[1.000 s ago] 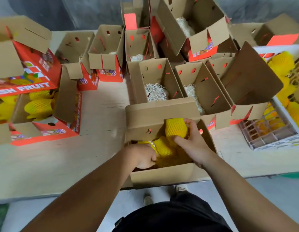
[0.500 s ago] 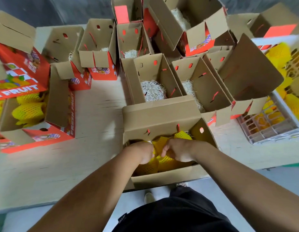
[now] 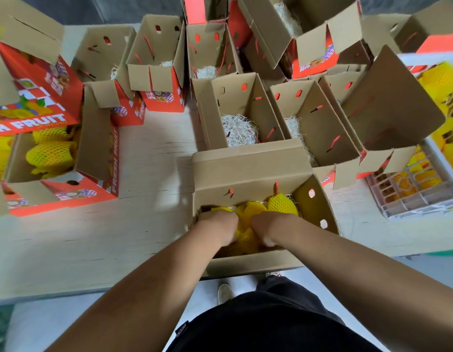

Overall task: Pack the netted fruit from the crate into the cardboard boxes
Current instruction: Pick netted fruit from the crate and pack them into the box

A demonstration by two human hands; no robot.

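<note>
Your left hand [image 3: 218,226] and right hand [image 3: 267,224] sit side by side inside the near box [image 3: 248,174] at the table [image 3: 68,245] edge, on the netted fruit [image 3: 281,204]. Behind it stand open boxes [image 3: 241,110]. A filled box [image 3: 55,158] lies far left, the crate [image 3: 418,191] right.

Free: bare counter [image 3: 149,158] left of near box [image 3: 248,262] | Blocked: open boxes [image 3: 245,107] crowd behind; packed box [image 3: 98,138] left; crate [image 3: 413,199] right.
</note>
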